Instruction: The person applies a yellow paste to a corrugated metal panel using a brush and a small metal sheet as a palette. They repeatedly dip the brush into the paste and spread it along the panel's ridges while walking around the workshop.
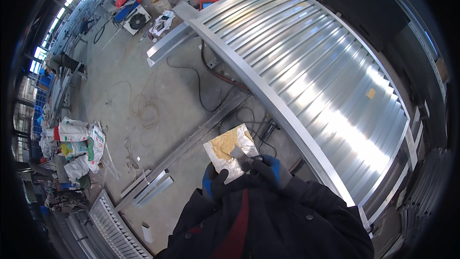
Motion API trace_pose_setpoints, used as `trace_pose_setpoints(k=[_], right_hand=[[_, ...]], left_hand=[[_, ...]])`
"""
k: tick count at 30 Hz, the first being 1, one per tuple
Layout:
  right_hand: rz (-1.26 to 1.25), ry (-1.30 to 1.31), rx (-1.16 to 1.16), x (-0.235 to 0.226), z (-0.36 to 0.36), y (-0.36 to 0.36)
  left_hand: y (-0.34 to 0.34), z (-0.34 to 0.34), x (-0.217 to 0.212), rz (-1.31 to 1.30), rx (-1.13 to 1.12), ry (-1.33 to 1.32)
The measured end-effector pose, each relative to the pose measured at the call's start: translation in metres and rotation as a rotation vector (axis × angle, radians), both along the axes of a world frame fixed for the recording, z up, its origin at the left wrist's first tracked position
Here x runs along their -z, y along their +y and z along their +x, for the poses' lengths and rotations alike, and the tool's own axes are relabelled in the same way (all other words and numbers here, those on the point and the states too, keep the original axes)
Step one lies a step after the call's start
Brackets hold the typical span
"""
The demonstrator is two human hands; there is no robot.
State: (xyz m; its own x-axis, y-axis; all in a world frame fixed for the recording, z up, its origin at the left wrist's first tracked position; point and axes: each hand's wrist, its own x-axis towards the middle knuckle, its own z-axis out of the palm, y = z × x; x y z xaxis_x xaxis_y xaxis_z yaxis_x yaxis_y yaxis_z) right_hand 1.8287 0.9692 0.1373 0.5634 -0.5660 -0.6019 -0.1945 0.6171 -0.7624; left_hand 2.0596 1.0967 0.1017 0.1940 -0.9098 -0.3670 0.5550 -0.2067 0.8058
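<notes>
In front of my chest, my left hand [214, 181], in a black and blue glove, grips the lower left edge of a flat, silvery square board [232, 167]. Tan putty [224, 145] is smeared over the board's upper part. My right hand [267, 169], gloved alike, is closed around the handle of a putty knife [238, 153]. Its metal blade lies over the board at the putty's lower edge. To the right stands a large ribbed metal panel [306, 72] in a frame, with a small tan patch [371, 93] on its far right part.
A long metal beam [191, 140] lies on the floor ahead. Cables [199, 84] and a power tool [269, 131] lie beside the panel's frame [268, 96]. White sacks [76, 134] are piled at the left. A slatted metal piece [112, 220] rests at the lower left.
</notes>
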Motion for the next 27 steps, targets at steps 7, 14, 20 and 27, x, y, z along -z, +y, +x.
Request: trace_pose_setpoints(k=[7, 14, 20, 27], right_hand=[[-1.036, -0.171, -0.076, 0.032, 0.14, -0.052], [-1.191, -0.12, -0.11, 0.025, 0.296, -0.067], [0.015, -0.043, -0.012, 0.0, 0.388, -0.1], [-0.05, -0.025, -0.218, 0.027, 0.418, -0.137]], left_hand=[[-0.055, 0.157, 0.025, 0.012, -0.024, -0.054], [-0.075, 0.31, 0.025, 0.039, 0.02, -0.087], [-0.085, 0.386, 0.031, -0.01, -0.022, -0.066], [-0.098, 0.427, 0.042, 0.079, -0.063, -0.152]])
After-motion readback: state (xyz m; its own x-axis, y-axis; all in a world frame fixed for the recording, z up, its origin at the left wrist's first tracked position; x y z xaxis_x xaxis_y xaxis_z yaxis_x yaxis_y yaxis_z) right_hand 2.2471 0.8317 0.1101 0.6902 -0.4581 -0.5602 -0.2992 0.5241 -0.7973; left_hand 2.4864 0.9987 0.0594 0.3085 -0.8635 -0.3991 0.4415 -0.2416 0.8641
